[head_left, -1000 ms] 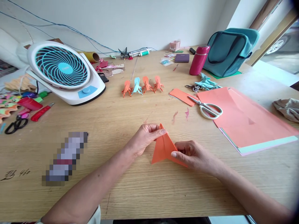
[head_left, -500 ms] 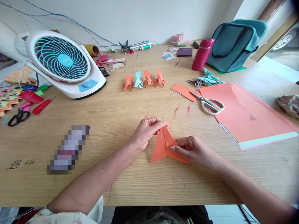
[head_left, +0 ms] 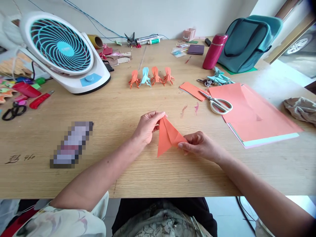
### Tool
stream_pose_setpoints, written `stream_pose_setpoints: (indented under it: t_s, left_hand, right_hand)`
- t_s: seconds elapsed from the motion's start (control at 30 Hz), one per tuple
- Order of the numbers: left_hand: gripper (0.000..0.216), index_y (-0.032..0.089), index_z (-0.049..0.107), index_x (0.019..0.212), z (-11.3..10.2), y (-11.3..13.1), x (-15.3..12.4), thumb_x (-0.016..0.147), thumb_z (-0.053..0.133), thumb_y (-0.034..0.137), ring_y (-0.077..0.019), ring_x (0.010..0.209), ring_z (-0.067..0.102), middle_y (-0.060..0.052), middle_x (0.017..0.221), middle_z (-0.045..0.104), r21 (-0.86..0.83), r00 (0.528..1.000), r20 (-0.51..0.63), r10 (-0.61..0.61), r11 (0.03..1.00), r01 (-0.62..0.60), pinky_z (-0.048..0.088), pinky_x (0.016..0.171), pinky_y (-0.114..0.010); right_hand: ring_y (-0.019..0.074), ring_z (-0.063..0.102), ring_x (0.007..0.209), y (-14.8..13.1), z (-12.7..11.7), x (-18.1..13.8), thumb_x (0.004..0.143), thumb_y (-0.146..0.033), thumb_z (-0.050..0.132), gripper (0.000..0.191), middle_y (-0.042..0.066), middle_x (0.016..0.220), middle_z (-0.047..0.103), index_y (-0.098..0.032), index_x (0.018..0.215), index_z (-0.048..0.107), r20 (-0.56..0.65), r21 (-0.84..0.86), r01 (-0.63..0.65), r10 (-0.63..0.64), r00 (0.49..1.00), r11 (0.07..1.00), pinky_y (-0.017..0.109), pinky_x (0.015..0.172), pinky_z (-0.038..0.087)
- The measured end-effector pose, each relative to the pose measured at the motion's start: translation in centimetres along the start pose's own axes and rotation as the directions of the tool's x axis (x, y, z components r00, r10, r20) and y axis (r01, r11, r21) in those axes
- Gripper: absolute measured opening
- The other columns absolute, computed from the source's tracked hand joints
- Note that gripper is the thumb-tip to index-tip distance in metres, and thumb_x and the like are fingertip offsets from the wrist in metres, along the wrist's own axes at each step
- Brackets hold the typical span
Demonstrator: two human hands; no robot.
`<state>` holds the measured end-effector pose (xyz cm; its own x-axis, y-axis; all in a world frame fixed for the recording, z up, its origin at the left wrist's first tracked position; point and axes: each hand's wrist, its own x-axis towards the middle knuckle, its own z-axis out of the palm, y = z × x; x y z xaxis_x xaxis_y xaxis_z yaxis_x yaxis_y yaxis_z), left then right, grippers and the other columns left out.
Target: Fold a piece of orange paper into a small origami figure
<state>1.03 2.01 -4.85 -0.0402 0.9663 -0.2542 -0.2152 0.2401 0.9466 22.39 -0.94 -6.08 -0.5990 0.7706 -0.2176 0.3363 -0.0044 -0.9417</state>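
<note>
A folded piece of orange paper (head_left: 166, 134), pointed at the top with two flaps spreading below, is held up between my hands over the wooden table. My left hand (head_left: 147, 126) pinches its top point between thumb and fingers. On the lower right flap, my right hand (head_left: 200, 145) is closed, and that flap is bent upward there. Beyond my hands stand several folded paper figures in a row, orange ones such as this one (head_left: 155, 75) and a light blue one (head_left: 145, 77).
White-handled scissors (head_left: 220, 104) lie across orange strips (head_left: 194, 90) and a stack of coloured sheets (head_left: 264, 126) at right. A fan (head_left: 63, 49) stands at left, above a phone (head_left: 72, 143), black scissors (head_left: 14, 111) and a red cutter (head_left: 40, 99). A flask (head_left: 214, 52) and teal bag (head_left: 247, 46) stand behind.
The paper's right flap, flat before, is now bent upward in my right hand. The paper is turned a little and its top point leans left. The whole view has shifted slightly.
</note>
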Motion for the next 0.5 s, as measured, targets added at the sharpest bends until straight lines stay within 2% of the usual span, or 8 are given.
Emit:
stream_pose_setpoints:
  t_s: [0.1,0.2,0.33,0.4,0.5]
  left_hand:
    - [0.023,0.017,0.072,0.069,-0.2,-0.2,0.0,0.065,0.08,0.038,-0.0071,0.061,0.053,0.002,0.067,0.062,-0.046,0.999,-0.034,-0.019,0.999,0.018,0.038,0.052,-0.016]
    - [0.022,0.016,0.072,0.069,-0.9,-0.4,0.0,0.063,0.082,0.034,-0.0061,0.056,0.049,0.001,0.065,0.062,-0.131,0.997,-0.071,-0.029,0.991,0.02,0.033,0.046,-0.016]
    - [0.022,0.016,0.069,0.067,-2.5,-0.7,0.2,0.061,0.083,0.031,-0.0047,0.049,0.043,0.002,0.06,0.059,-0.212,0.994,-0.108,-0.009,0.977,-0.014,0.025,0.042,-0.018]
    - [0.023,0.015,0.069,0.066,-3.3,-0.9,0.2,0.06,0.083,0.031,-0.0046,0.048,0.042,0.002,0.06,0.059,-0.247,0.992,-0.124,0.004,0.968,-0.035,0.022,0.041,-0.018]
    - [0.024,0.015,0.069,0.068,-4.1,-1.1,0.1,0.061,0.084,0.032,-0.0044,0.05,0.044,0.001,0.063,0.061,-0.289,0.989,-0.144,0.036,0.954,-0.077,0.021,0.041,-0.018]
  right_hand:
    - [0.0099,0.04,0.051,0.0,-0.2,-0.1,0.08,-0.054,0.069,0.042,-0.001,0.056,0.055,-0.016,0.062,0.064,-0.021,0.025,-0.001,0.002,1.0,1.0,0.025,0.048,0.028]
    - [0.0121,0.048,0.055,0.5,-0.6,-0.1,0.079,-0.056,0.071,0.044,0.002,0.059,0.062,-0.017,0.061,0.067,-0.055,0.066,0.0,0.004,0.998,0.998,0.026,0.052,0.035]
    - [0.0137,0.053,0.059,1.1,-1.2,0.1,0.079,-0.059,0.071,0.044,0.003,0.061,0.063,-0.017,0.069,0.071,-0.181,0.147,0.031,-0.004,0.984,0.989,0.028,0.059,0.041]
    - [0.0132,0.049,0.057,0.8,-1.3,-0.1,0.081,-0.061,0.068,0.045,0.001,0.057,0.058,-0.018,0.069,0.071,-0.314,0.119,0.069,-0.029,0.949,0.99,0.028,0.057,0.039]
    - [0.0147,0.051,0.06,-0.5,-1.0,-1.7,0.091,-0.055,0.061,0.043,0.001,0.06,0.055,-0.02,0.066,0.066,-0.532,-0.028,0.154,-0.145,0.834,0.988,0.029,0.058,0.039]
